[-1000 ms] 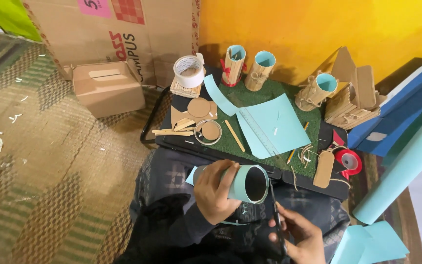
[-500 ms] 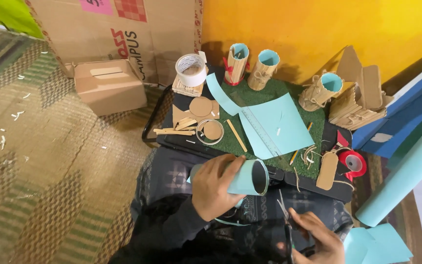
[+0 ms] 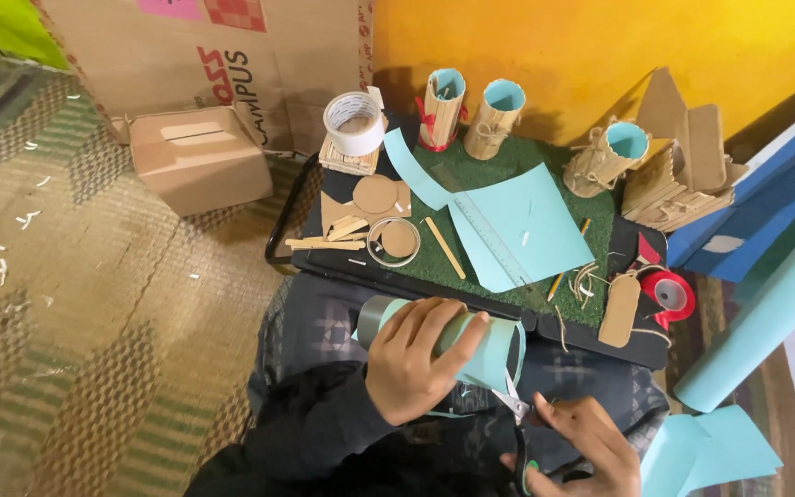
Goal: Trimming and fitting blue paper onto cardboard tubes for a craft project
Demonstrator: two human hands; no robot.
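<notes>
My left hand (image 3: 416, 364) has turned the paper-wrapped tube (image 3: 457, 340) flatter, and my right hand (image 3: 568, 451) has brought the scissors (image 3: 512, 410) up, seemingly into its loose edge.

A single head-worn camera looks steeply down over the seated person's lap, facing the yellow wall (image 3: 600, 46) at the top of the frame. The green-topped work board (image 3: 508, 170) sits mid-frame as the anchor: nearer the lens than the board, close and large at the bottom edge, are the left hand (image 3: 411, 364) and right hand (image 3: 577, 451); beyond the board stands the wall; to the board's left, the woven mat (image 3: 94, 322) and a cardboard box (image 3: 200, 156) spread out farther off. There is only this one view, so nothing is shared with another.
</notes>
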